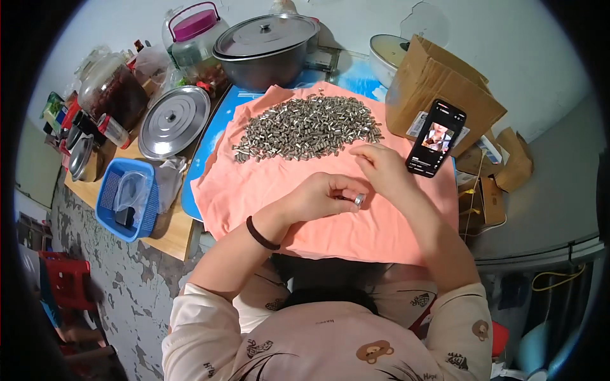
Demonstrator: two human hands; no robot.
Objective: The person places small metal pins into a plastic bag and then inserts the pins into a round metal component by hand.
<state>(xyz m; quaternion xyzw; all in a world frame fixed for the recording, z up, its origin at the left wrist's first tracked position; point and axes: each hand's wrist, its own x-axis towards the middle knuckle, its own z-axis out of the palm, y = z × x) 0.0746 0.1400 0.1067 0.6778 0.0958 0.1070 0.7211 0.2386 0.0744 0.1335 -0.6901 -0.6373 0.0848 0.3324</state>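
Note:
A broad heap of small silver metal cylinders (305,127) lies on a salmon-pink cloth (254,197) spread over the table. My left hand (324,195) is closed in front of the heap, and shiny metal cylinders show between its thumb and fingers; how many it holds is hidden. Just right of it, my right hand (384,170) is over the cloth by the heap's near right edge. Its index finger stretches toward the heap and its other fingers are partly curled, with nothing visible in them.
At the right, a phone (437,138) with a lit screen leans against a cardboard box (438,82). Behind the heap stands a lidded metal pot (264,60). To the left are a round metal lid (173,122), a blue plastic basket (127,200) and several jars.

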